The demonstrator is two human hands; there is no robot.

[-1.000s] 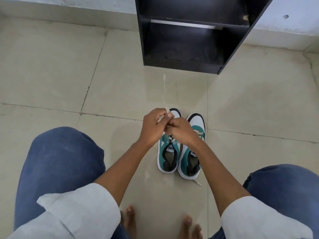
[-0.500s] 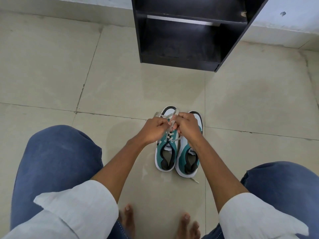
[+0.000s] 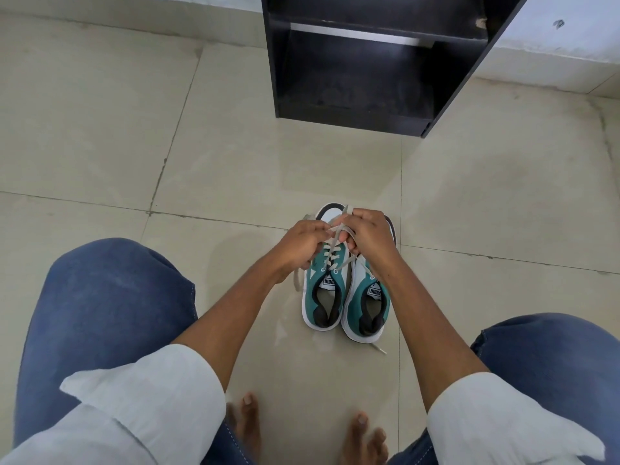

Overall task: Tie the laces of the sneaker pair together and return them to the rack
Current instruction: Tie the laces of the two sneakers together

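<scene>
Two teal and white sneakers stand side by side on the tiled floor, toes pointing away from me: the left sneaker (image 3: 322, 297) and the right sneaker (image 3: 367, 308). My left hand (image 3: 300, 245) and my right hand (image 3: 369, 234) meet above their toes, each pinching the pale grey laces (image 3: 335, 231), which cross between my fingers. One lace end trails on the floor by my left wrist. Another lace end pokes out behind the right sneaker's heel. The black shoe rack (image 3: 362, 62) stands ahead against the wall.
I crouch over the floor with my knees in blue jeans (image 3: 100, 313) at both sides and my bare feet (image 3: 248, 421) below the sneakers. The rack's bottom shelf holds nothing I can see. Beige floor tiles (image 3: 100, 129) spread to the left and right.
My hands have spread slightly apart and pulled the laces up, so crossed lace strands now show between them. The view has shifted a little.
</scene>
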